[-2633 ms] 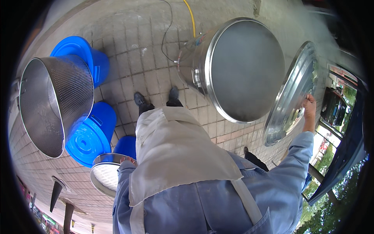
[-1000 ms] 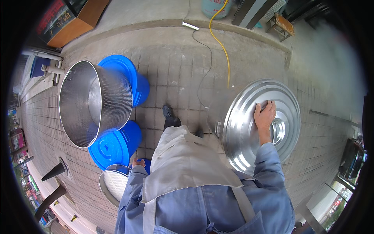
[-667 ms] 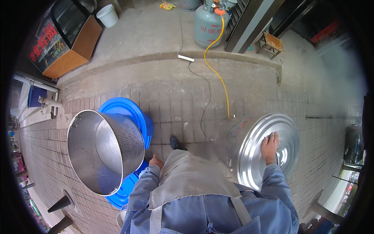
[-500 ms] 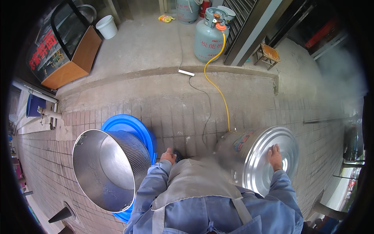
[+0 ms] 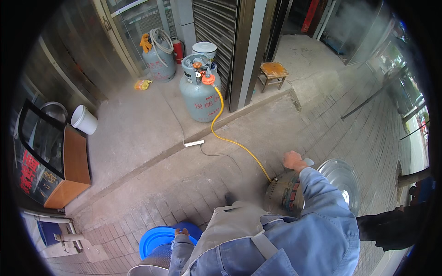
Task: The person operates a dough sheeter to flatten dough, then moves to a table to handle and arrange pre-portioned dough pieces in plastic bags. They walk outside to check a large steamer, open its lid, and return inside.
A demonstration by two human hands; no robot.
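On the right stands a steam-wrapped metal cooking barrel [image 5: 280, 195] with colored labels, topped by a wide ridged metal lid [image 5: 346, 177]. My right hand [image 5: 293, 160] is held over the barrel's far side, off the lid, fingers curled closed. A small pale thing lies by its wrist; what the fingers hold, if anything, is hidden. At lower left, my left hand [image 5: 182, 232] hangs in front of a blue plastic tub [image 5: 152, 239], thumb and fingers slightly apart, with nothing visible in it. Beneath it, a perforated steel basket [image 5: 159, 257] is partly cut off by my sleeve.
A yellow hose [image 5: 244, 146] runs from the barrel to a gas cylinder [image 5: 200, 99] on the raised step. A white power strip [image 5: 194, 143] lies at the step's edge. Further off are a wooden stool [image 5: 274, 73], a white bucket [image 5: 84, 120] and a display case [image 5: 73, 165].
My view has turned to the right. My right hand has come off the lid and moved to the barrel's far side. My left hand now appears in front of the blue tub.
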